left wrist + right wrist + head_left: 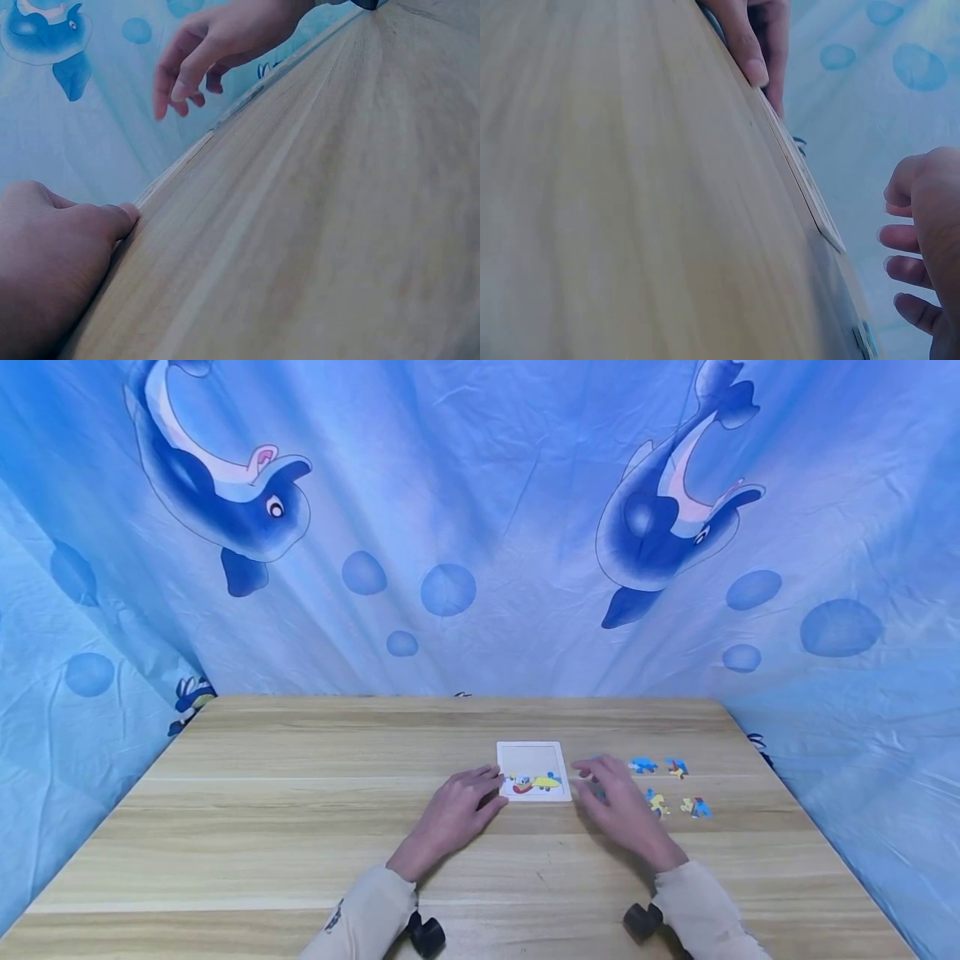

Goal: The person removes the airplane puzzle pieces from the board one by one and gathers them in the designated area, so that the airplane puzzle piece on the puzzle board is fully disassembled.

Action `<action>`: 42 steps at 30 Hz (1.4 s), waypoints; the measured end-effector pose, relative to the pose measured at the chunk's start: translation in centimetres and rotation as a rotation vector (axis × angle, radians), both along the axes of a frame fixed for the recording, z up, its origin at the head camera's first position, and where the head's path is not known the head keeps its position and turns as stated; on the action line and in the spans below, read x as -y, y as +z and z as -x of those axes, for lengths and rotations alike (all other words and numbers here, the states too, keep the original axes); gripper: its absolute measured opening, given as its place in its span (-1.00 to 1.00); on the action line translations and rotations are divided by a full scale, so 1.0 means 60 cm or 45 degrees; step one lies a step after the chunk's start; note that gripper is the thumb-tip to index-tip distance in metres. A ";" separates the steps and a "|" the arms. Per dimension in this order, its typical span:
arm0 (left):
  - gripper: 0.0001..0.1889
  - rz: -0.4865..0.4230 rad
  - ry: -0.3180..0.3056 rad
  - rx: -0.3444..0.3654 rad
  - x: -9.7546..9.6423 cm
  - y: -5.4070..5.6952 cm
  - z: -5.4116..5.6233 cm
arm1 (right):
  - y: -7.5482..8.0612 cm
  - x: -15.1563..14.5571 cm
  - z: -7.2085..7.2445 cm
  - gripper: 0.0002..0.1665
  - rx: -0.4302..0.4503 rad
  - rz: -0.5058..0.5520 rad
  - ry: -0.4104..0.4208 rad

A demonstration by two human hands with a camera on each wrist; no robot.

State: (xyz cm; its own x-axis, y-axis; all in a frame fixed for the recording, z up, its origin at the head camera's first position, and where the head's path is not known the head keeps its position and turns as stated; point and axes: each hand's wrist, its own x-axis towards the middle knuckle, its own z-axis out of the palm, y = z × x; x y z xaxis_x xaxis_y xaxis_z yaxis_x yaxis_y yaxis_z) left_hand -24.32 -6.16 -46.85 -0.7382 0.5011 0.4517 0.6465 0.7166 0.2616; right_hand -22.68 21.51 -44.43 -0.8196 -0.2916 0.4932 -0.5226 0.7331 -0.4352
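A white-rimmed square jigsaw puzzle tray (567, 787) lies flat on the wooden table, with joined pieces (546, 783) showing a yellow and red picture along its near side. My left hand (453, 810) grips the tray's near left corner, thumb at the front edge and fingers at the left side. Just right of the tray hovers my right hand (621, 806), its fingers loosely bent; the right wrist view shows it above the table, with nothing visible in its fingers. Loose puzzle pieces (642, 765) lie beyond and beside it, some partly covered by that hand.
Several more blue and yellow pieces (696, 807) are spread to the right on the table (262, 810). A blue cloth (480, 510) with dolphins and bubbles hangs behind the table's far edge and at both sides. Each wrist wears a small black camera (427, 937).
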 end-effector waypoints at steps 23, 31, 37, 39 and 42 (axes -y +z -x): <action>-0.60 -0.008 -0.003 -0.006 -0.001 0.000 0.000 | -0.015 0.081 0.026 -0.70 0.079 -0.015 0.089; -0.59 -0.001 -0.005 -0.014 -0.001 0.001 0.000 | -0.018 0.102 0.032 -0.70 0.091 -0.050 0.107; -0.59 -0.005 0.000 -0.007 -0.001 0.001 0.000 | -0.027 0.108 0.040 -0.75 0.072 -0.076 0.108; -0.59 -0.007 0.002 -0.006 -0.001 0.002 0.000 | -0.028 0.109 0.042 -0.77 0.075 -0.083 0.114; -0.59 -0.007 0.003 -0.002 0.000 0.002 -0.001 | -0.028 0.112 0.045 -0.77 0.086 -0.081 0.132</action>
